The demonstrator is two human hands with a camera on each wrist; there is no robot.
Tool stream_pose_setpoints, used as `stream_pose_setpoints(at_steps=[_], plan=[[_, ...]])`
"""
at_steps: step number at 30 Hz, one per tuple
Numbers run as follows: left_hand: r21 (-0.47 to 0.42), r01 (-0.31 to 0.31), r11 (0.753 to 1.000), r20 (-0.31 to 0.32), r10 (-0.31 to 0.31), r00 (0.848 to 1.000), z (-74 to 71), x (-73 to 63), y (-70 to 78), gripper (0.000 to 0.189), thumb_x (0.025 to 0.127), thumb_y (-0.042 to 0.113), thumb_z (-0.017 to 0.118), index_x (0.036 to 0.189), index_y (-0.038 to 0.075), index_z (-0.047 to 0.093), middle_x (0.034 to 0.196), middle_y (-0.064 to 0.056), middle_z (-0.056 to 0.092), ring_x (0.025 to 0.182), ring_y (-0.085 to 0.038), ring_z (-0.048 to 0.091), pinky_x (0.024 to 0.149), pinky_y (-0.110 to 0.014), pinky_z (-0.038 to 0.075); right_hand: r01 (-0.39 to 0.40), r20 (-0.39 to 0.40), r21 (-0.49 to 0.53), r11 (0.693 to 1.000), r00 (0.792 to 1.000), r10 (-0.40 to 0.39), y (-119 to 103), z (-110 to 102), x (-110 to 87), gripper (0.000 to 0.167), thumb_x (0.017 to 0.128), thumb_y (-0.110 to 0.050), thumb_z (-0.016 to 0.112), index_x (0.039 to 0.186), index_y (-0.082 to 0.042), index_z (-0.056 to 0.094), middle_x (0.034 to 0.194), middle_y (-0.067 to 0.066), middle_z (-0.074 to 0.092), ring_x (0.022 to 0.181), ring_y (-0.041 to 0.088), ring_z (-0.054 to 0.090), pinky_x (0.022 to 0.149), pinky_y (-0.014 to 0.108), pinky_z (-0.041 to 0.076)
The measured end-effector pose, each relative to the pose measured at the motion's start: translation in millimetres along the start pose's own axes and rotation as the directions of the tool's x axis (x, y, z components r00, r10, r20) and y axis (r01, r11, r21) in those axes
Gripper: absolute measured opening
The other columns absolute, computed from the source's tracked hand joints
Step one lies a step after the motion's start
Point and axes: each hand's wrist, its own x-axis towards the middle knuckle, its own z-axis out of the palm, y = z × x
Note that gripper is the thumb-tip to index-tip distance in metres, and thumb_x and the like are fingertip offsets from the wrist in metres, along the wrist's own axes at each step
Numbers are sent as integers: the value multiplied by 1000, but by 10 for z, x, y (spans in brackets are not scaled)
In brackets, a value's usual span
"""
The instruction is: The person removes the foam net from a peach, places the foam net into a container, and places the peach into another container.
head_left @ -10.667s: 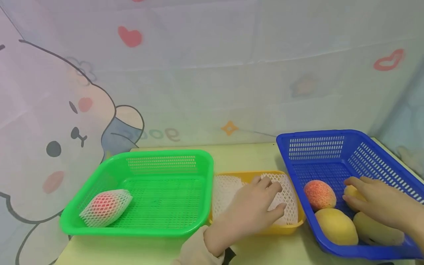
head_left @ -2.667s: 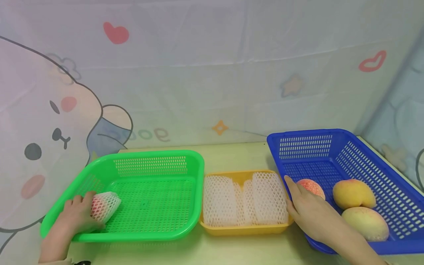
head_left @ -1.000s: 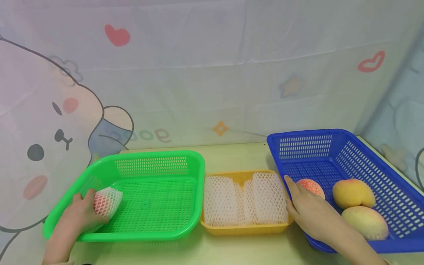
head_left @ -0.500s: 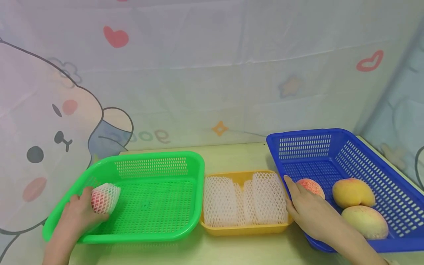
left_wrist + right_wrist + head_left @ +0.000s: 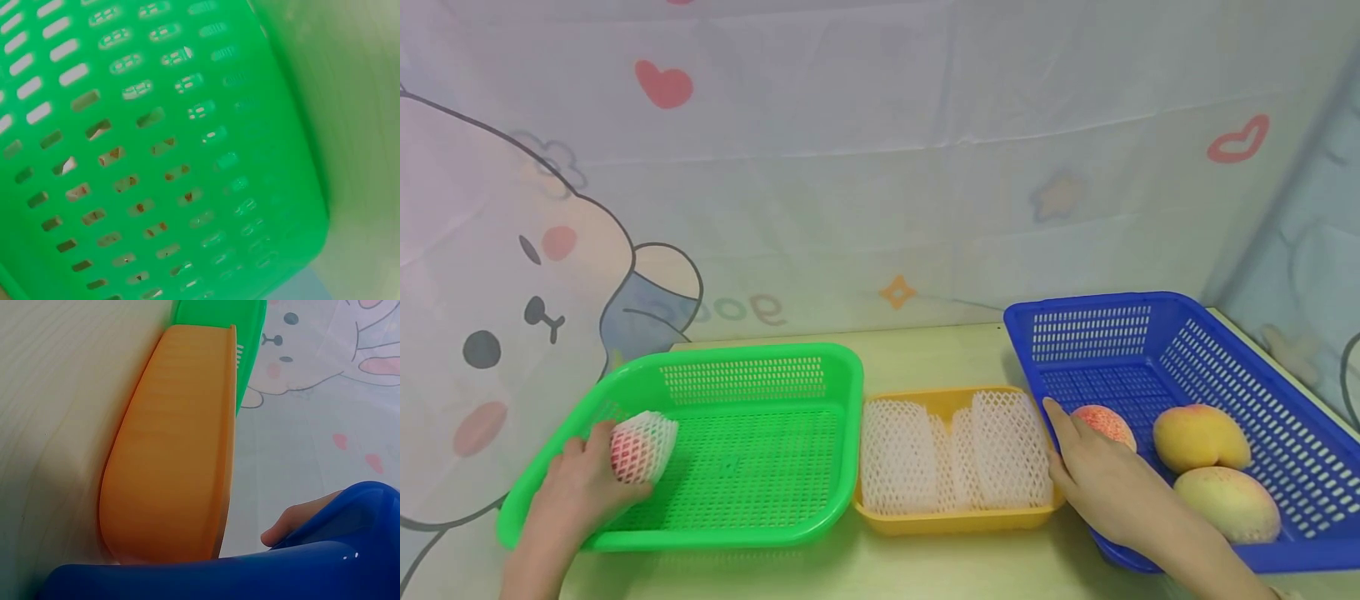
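Inside the green basket (image 5: 722,537), at its near left corner, my left hand (image 5: 576,483) grips a red peach in a white foam net (image 5: 646,446). In the left wrist view the green basket's slotted wall (image 5: 281,150) hides hand and fruit. My right hand (image 5: 1116,492) rests over the left rim of the blue basket (image 5: 1255,367), its visible fingers fairly straight. Beside that hand lies a partly covered red peach (image 5: 1105,423). A yellow peach (image 5: 1198,437) and a paler one (image 5: 1227,502) lie further right. One fingertip (image 5: 278,534) shows past the rim in the right wrist view.
Between the baskets stands a yellow tray (image 5: 955,523) with several white foam nets (image 5: 1011,450) in it. All three containers stand on a pale wooden table (image 5: 936,354). A printed cloth (image 5: 850,150) hangs behind them.
My left hand has gone from over the tray into the green basket and lately tips the netted peach slightly upward. My right hand has shifted onto the blue basket's left rim, where it stays still.
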Motion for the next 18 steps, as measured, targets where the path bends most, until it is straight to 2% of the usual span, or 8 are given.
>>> stream_pose_setpoints(at_steps=[11, 18], plan=[[9, -16, 1000, -7, 16, 1000, 10, -34, 63, 100, 65, 35, 79, 139, -7, 26, 107, -39, 42, 90, -53, 50, 61, -53, 45, 1, 3, 6, 1000, 1000, -1, -2, -2, -5, 53, 96, -19, 49, 140, 9, 38, 124, 27, 61, 112, 40, 62, 86, 55, 52], [8, -32, 999, -34, 32, 999, 9, -74, 95, 97, 66, 35, 80, 137, -6, 28, 106, -38, 43, 88, -50, 51, 58, -52, 45, -6, 5, 9, 1000, 1000, 6, -1, 0, -5, 53, 96, -19, 49, 140, 9, 37, 126, 28, 60, 112, 41, 61, 87, 55, 52]])
